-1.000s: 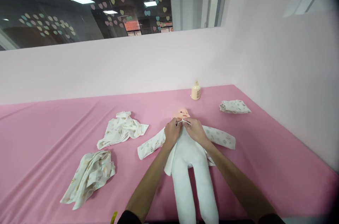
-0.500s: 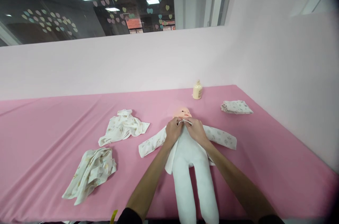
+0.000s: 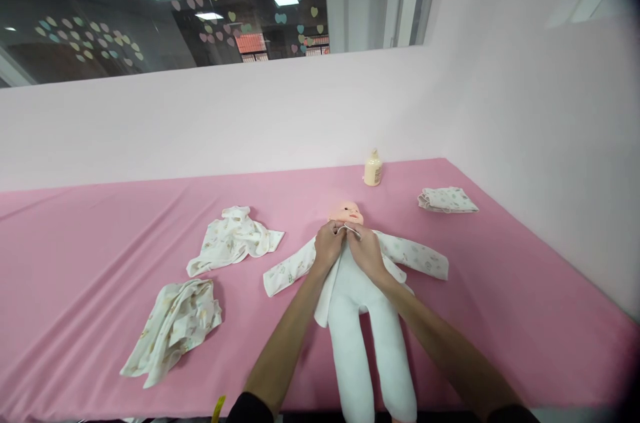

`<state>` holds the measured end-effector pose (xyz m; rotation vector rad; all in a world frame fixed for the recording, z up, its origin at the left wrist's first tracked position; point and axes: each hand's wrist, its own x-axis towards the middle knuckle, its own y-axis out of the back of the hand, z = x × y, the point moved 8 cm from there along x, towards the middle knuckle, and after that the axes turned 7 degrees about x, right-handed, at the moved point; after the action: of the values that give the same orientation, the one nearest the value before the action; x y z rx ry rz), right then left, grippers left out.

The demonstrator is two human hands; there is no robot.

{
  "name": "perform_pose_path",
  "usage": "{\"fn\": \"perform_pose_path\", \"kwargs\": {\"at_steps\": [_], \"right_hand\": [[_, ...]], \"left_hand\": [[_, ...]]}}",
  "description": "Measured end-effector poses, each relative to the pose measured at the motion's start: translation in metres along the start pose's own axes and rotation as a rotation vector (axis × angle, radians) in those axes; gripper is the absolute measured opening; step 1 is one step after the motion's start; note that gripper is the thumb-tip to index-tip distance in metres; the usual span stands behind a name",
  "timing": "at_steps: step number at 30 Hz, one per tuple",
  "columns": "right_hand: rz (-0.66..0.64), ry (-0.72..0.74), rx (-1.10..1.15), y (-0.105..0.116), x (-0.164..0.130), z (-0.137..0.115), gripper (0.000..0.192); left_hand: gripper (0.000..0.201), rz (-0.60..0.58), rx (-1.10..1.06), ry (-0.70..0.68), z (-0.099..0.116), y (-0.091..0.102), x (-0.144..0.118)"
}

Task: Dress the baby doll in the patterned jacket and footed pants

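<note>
The doll (image 3: pixel 357 290) has thin ties (image 3: pixel 350 230) pinched by both the left hand (image 3: pixel 327 251) and right hand (image 3: pixel 366 253) – one slip and the knot might come loose

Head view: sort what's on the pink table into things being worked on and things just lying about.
In hand:
- doll
- printed top on the doll
- tie cord, pinched by left hand and right hand

Lying about:
- crumpled garment
- second crumpled garment
- folded cloth
- cream bottle
</note>
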<state>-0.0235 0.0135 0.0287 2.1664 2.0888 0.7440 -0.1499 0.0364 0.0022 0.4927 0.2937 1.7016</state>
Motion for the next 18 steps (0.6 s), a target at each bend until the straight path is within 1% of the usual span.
{"fn": "perform_pose_path", "kwargs": {"at_steps": [4, 7, 11, 13, 16, 18], "right_hand": [[-0.03, 0.064, 0.064, -0.008, -0.005, -0.005, 0.04], [-0.043, 0.094, 0.071, -0.011, -0.008, -0.007, 0.041], [-0.054, 0.107, 0.09, -0.012, -0.008, -0.006, 0.037], [-0.056, 0.085, 0.098, -0.012, -0.009, -0.003, 0.035], [-0.054, 0.032, 0.119, -0.012, -0.01, 0.004, 0.035], [-0.057, 0.023, 0.144, -0.014, -0.011, 0.008, 0.036]], "left_hand": [[0.022, -0.025, -0.099, 0.011, -0.003, -0.003, -0.001], [0.026, -0.08, -0.205, 0.018, -0.001, -0.005, -0.005], [0.019, -0.184, -0.431, 0.148, -0.001, -0.006, -0.01], [0.017, -0.19, -0.455, 0.198, 0.0, -0.003, -0.011], [0.022, -0.166, -0.45, 0.235, 0.003, 0.001, -0.012], [0.024, -0.155, -0.441, 0.251, 0.003, 0.002, -0.012]]}}
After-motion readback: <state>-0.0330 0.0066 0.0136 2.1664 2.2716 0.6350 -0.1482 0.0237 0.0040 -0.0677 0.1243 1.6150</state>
